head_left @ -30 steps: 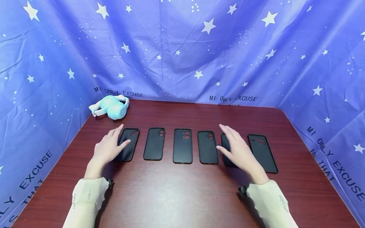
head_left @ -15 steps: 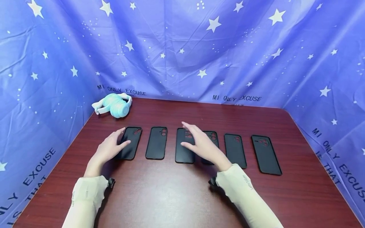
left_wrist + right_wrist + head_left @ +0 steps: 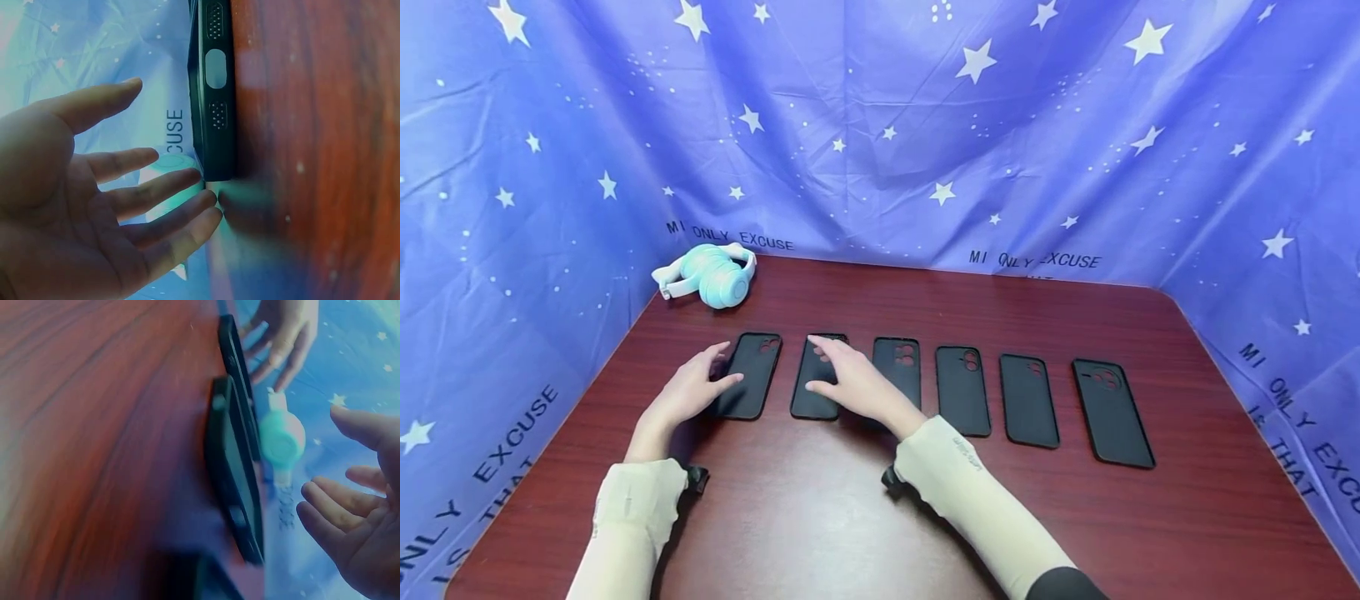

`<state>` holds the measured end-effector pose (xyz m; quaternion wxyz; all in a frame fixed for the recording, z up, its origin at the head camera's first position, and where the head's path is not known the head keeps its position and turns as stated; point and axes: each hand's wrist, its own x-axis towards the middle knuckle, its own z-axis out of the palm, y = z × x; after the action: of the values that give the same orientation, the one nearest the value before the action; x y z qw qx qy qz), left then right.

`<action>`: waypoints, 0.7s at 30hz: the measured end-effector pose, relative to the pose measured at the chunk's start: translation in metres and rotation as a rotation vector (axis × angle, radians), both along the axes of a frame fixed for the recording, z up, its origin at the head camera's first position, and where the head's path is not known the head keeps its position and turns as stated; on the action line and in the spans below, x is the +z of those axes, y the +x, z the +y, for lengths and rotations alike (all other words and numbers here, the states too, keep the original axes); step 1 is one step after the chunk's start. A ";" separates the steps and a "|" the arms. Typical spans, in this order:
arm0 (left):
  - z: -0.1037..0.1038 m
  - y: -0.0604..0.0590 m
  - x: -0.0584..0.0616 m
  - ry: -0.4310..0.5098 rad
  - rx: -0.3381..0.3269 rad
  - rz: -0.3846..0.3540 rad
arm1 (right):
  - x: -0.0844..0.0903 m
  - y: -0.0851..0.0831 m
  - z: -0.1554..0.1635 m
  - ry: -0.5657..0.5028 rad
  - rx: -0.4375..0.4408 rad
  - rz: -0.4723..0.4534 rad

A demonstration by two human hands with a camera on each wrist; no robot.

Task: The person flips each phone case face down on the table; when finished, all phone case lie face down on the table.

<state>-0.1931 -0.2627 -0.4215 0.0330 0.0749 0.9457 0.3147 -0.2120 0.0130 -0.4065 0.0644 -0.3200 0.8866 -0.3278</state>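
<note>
place: makeshift recording booth | evidence: star-print blue cloth [image 3: 880,125] draped round a wooden table [image 3: 850,517]

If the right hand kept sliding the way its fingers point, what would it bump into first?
The right hand points left over the second phone case. Going straight on, it would probably meet the leftmost phone case, then the left hand beside it; its height above them is unclear.

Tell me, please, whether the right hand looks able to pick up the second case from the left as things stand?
Probably yes: the right hand hovers open over that case, and the gaps either side of it appear free.
</note>
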 end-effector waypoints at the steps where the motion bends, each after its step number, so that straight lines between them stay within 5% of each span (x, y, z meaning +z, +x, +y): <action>1: 0.000 0.000 -0.001 0.006 -0.001 0.003 | -0.001 -0.001 -0.006 0.005 0.001 -0.011; 9: -0.002 -0.002 -0.002 0.026 0.006 -0.010 | -0.015 -0.005 -0.049 -0.069 -0.012 -0.123; 21: -0.001 -0.002 0.000 0.043 0.010 -0.037 | -0.022 0.011 -0.080 -0.099 -0.116 -0.277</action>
<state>-0.1949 -0.2633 -0.4214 0.0476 0.0651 0.9382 0.3366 -0.2015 -0.0671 -0.4283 0.1510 -0.2227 0.8689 -0.4154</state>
